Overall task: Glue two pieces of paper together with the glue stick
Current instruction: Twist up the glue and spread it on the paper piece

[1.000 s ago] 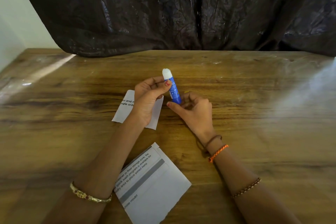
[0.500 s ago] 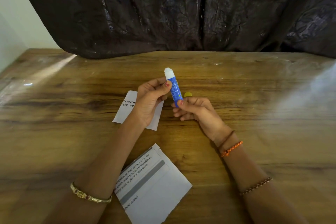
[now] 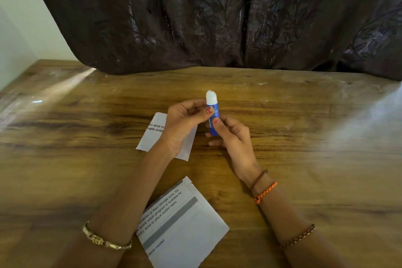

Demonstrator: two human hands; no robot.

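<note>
Both hands pinch the glue stick (image 3: 212,118) upright — left hand (image 3: 181,125) high, right hand (image 3: 232,137) low (white tip bare) — above two papers.

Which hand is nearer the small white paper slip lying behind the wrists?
Left. The left hand hovers directly over the small white paper slip, covering its middle; the right hand sits off its right edge.

- We see a wooden tabletop (image 3: 304,159) with dark grain streaks.
- We see a dark, wrinkled curtain (image 3: 217,17) hanging along its far edge.
- We see a pale wall (image 3: 19,28) at the left.
</note>
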